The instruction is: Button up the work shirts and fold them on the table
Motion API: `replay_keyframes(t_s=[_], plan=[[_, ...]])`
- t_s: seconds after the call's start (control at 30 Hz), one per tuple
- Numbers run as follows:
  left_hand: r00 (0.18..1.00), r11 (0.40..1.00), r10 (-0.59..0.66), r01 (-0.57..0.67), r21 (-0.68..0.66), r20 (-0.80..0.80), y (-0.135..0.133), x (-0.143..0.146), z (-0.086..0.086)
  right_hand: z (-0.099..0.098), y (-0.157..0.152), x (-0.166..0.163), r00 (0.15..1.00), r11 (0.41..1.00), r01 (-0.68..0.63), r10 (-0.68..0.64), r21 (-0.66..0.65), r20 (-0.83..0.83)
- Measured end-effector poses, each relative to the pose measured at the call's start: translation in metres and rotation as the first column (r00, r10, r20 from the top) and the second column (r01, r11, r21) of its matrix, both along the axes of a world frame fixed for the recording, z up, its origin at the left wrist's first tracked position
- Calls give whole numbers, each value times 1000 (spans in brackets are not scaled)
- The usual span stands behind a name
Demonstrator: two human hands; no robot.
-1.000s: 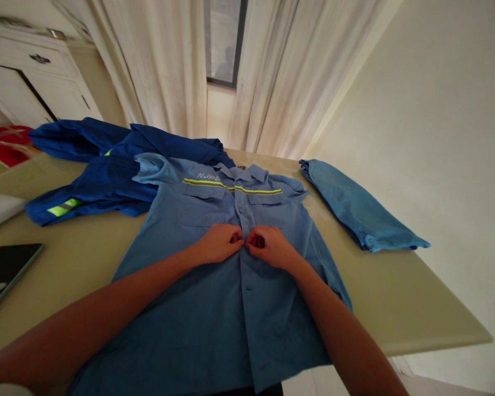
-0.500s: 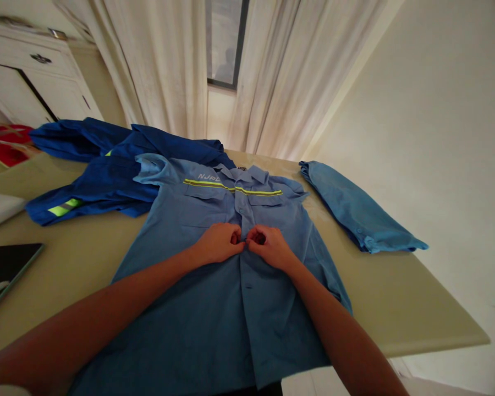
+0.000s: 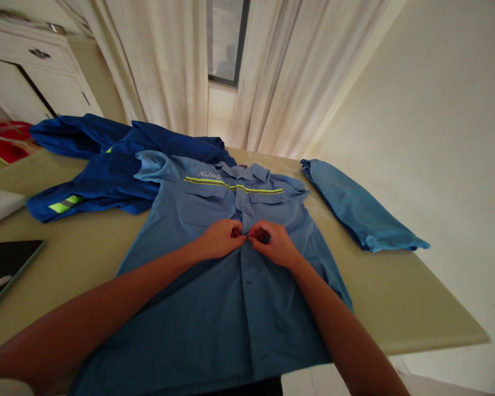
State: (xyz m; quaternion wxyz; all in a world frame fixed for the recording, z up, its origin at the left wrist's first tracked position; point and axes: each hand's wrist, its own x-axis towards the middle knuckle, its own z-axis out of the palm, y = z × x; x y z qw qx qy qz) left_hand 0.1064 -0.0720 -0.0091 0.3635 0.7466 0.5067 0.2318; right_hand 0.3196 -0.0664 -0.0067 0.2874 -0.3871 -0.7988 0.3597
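Observation:
A light blue work shirt (image 3: 206, 308) lies spread on the table, front up and collar away from me, with a yellow-grey stripe across the chest. My left hand (image 3: 221, 240) pinches the front placket at mid-chest, just below the pockets. Facing it, almost fingertip to fingertip, my right hand (image 3: 270, 243) pinches the placket's other side. The button between the fingertips is too small and covered to make out. Lower on the placket a buttonhole (image 3: 248, 282) shows.
Dark blue garments with reflective bands (image 3: 103, 170) lie at the back left. A folded light blue garment (image 3: 355, 206) rests along the right side of the table (image 3: 412, 308). A dark tablet (image 3: 12, 261) and a white object (image 3: 0, 208) are at the left edge.
Both hands stay at the placket and have lifted its cloth very slightly, their fingertips still pinching. The shirt's left pocket area shows a little more smoothly.

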Motion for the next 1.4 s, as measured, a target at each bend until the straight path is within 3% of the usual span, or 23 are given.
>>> replay_keyframes(t_s=[0.2,0.37,0.47,0.67,0.77,0.9,1.13,1.27,1.4], plan=[[999,1000,27,-28,14,28,-1,1,4,-3,2,-2,996,994,24,-32,-105,-79],[997,993,-45,38,114,61,-1,-2,1,-4,6,-1,978,957,23,-82,-288,-193],[995,964,-90,98,248,-43,-2,-3,-2,-4,7,1,978,934,9,-83,-356,-192],[937,848,-66,233,476,-342,-4,-3,-9,-10,11,-1,987,919,56,-109,-390,-116],[914,820,-47,265,507,-403,-4,-4,-13,-16,11,-4,990,942,82,-115,-324,-84],[936,837,-26,212,505,-350,-2,-5,-18,-20,10,-5,991,979,115,-124,-168,-43],[978,900,-92,162,405,-187,2,-6,-21,-18,16,3,999,990,29,-34,-140,-31],[998,928,-66,70,367,-23,5,-9,-22,-9,18,5,986,994,99,-105,49,130],[996,878,-52,80,472,-72,2,-11,-21,10,-5,8,966,982,116,-147,149,212]])
